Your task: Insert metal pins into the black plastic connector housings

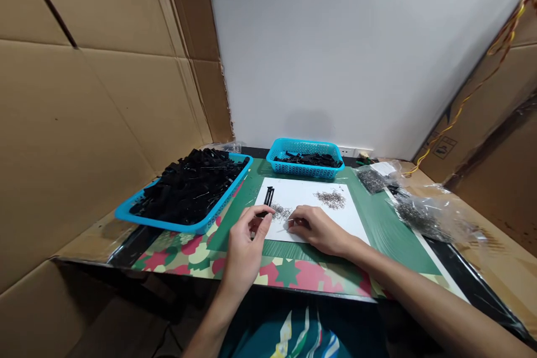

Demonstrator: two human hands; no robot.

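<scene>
My left hand (247,232) is closed, thumb against fingers, at the lower end of a narrow black slotted piece (269,196). That piece points away from me over a white sheet (302,190). To its right, my right hand (316,229) rests low over the sheet with its fingertips pinched together. Whatever lies between those fingertips is too small to make out. A pile of tiny metal parts (280,212) spreads between the two hands. Farther back on the sheet lies a second pile of the same small metal parts (331,199).
A large blue tray (201,227) heaped with black pieces stands at left. At the back is a blue basket (304,169) holding more. Clear bags of metal parts (371,179) lie at right on the green mat (390,235). Cardboard walls (104,95) flank the table.
</scene>
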